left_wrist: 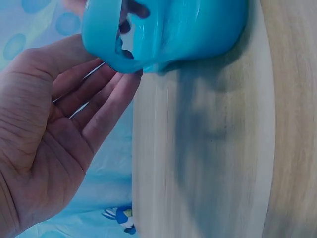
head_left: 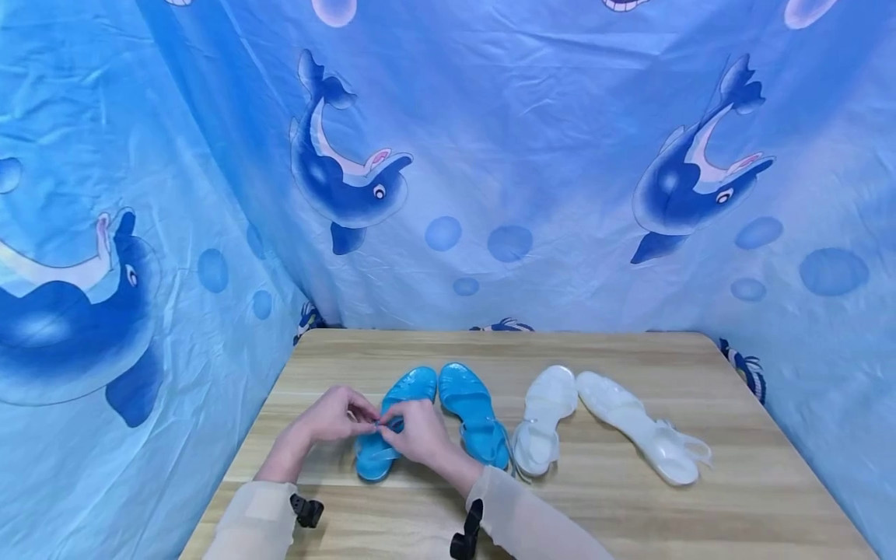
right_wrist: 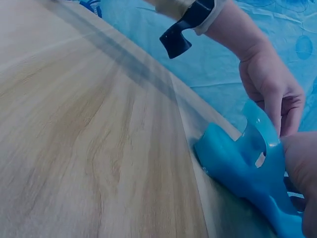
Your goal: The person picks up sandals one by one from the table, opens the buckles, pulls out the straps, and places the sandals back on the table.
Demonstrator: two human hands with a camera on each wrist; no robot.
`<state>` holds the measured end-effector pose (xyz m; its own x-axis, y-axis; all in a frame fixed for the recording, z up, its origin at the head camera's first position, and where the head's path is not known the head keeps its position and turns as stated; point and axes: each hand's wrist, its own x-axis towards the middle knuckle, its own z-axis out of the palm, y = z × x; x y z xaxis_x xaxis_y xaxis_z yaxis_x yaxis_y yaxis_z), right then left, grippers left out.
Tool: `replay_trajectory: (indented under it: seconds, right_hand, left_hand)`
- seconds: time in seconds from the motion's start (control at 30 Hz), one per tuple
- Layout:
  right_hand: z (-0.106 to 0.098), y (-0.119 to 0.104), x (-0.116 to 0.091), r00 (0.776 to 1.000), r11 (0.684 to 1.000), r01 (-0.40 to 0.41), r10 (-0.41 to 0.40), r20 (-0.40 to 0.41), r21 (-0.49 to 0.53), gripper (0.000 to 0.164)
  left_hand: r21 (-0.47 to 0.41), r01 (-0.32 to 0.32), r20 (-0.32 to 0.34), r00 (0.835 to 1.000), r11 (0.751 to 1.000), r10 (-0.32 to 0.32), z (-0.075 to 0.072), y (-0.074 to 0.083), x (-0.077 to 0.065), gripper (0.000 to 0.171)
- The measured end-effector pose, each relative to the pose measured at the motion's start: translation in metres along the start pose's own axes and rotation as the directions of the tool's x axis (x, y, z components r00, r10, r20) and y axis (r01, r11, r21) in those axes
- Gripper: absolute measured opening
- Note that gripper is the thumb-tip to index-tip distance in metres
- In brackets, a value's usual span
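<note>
Two glossy blue jelly sandals stand side by side on a wooden table. My left hand [head_left: 336, 416] pinches the ankle strap [left_wrist: 101, 37] of the left blue sandal [head_left: 411, 383] between thumb and fingers. From the other side, my right hand [head_left: 421, 432] brings its thumb and forefinger together on the same strap. The fingertips of both hands meet above the sandal's heel [right_wrist: 223, 151], whose sole rests on the tabletop. Fingers hide the spot where the strap is held. Just right of it lies the other blue sandal [head_left: 465, 393], untouched.
To the right lie two white sandals, one upright [head_left: 551, 393] close to the blue pair and one slanted [head_left: 633, 424] with its strap [head_left: 693, 445] spread out. The wooden table [head_left: 756, 498] ends at a blue dolphin-print curtain [head_left: 546, 155] behind and at both sides.
</note>
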<state>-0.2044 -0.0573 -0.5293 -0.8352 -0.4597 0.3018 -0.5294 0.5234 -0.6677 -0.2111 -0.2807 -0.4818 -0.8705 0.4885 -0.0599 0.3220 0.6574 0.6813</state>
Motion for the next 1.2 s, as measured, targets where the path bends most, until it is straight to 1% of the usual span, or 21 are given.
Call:
replay_trajectory:
  seconds: [0.1, 0.17, 0.2, 0.27, 0.3, 0.37, 0.47, 0.53, 0.63, 0.73, 0.8, 0.9, 1.0, 1.1, 1.2]
  right_hand:
    - [-0.002, -0.001, 0.002, 1.0, 1.0, -0.019, 0.019, 0.005, -0.017, 0.005]
    - [-0.003, -0.001, 0.003, 1.0, 1.0, -0.023, 0.023, 0.005, -0.016, 0.004]
    - [-0.003, 0.0, 0.004, 1.0, 1.0, -0.021, 0.021, 0.005, -0.017, 0.004]
    - [-0.004, 0.0, 0.006, 1.0, 0.999, 0.008, -0.008, 0.008, -0.037, 0.006]
    - [-0.006, -0.001, 0.007, 1.0, 0.998, 0.03, -0.03, 0.004, -0.058, 0.008]
    - [-0.009, -0.002, 0.01, 0.998, 0.989, 0.069, -0.07, -0.007, -0.131, 0.012]
    - [-0.018, -0.006, 0.016, 0.993, 0.964, 0.111, -0.117, -0.011, -0.24, 0.02]
    - [-0.029, -0.009, 0.021, 0.991, 0.954, 0.126, -0.132, -0.003, -0.272, 0.022]
    - [-0.053, -0.014, 0.028, 0.99, 0.957, 0.14, -0.14, 0.017, -0.253, 0.022]
    - [-0.082, -0.013, 0.034, 0.986, 0.964, 0.166, -0.161, 0.042, -0.207, 0.018]
    - [-0.101, -0.009, 0.034, 0.982, 0.964, 0.189, -0.178, 0.069, -0.189, 0.016]
    - [-0.127, -0.001, 0.029, 0.973, 0.958, 0.218, -0.198, 0.121, -0.187, 0.014]
    - [-0.149, 0.012, 0.016, 0.971, 0.958, 0.213, -0.185, 0.152, -0.193, 0.011]
    - [-0.162, 0.03, -0.006, 0.979, 0.969, 0.143, -0.11, 0.17, -0.2, 0.012]
    - [-0.164, 0.05, -0.035, 0.981, 0.982, 0.031, 0.006, 0.196, -0.186, 0.016]
  left_hand:
    - [0.021, -0.003, -0.025, 1.0, 1.0, 0.003, -0.003, -0.003, -0.002, 0.015]
    - [0.019, 0.0, -0.039, 0.999, 1.0, 0.001, -0.004, -0.005, -0.003, 0.016]
    - [0.013, -0.002, -0.042, 0.999, 1.0, 0.003, -0.004, -0.006, -0.004, 0.016]
    - [0.002, -0.001, -0.053, 0.999, 1.0, 0.001, -0.004, -0.007, -0.003, 0.016]
    - [-0.002, 0.0, -0.059, 0.998, 1.0, 0.0, -0.004, -0.007, -0.002, 0.016]
    - [-0.003, 0.001, -0.073, 0.997, 1.0, -0.001, -0.004, -0.007, 0.0, 0.015]
    - [0.008, 0.021, -0.106, 0.994, 1.0, -0.02, -0.006, -0.002, 0.004, 0.015]
    - [0.028, 0.029, -0.137, 0.99, 0.999, -0.025, -0.01, 0.003, 0.008, 0.015]
    - [0.07, 0.045, -0.196, 0.98, 0.997, -0.03, -0.016, 0.016, 0.016, 0.015]
    - [0.11, 0.031, -0.246, 0.969, 0.994, -0.003, -0.018, 0.033, 0.027, 0.016]
    - [0.133, 0.005, -0.258, 0.966, 0.991, 0.029, -0.017, 0.047, 0.035, 0.017]
    - [0.151, -0.049, -0.265, 0.96, 0.987, 0.088, -0.007, 0.068, 0.046, 0.016]
    - [0.147, -0.091, -0.262, 0.957, 0.985, 0.127, 0.01, 0.087, 0.055, 0.014]
    - [0.129, -0.104, -0.235, 0.963, 0.986, 0.132, 0.037, 0.103, 0.063, 0.012]
    - [0.106, -0.097, -0.171, 0.979, 0.99, 0.114, 0.068, 0.114, 0.067, 0.015]
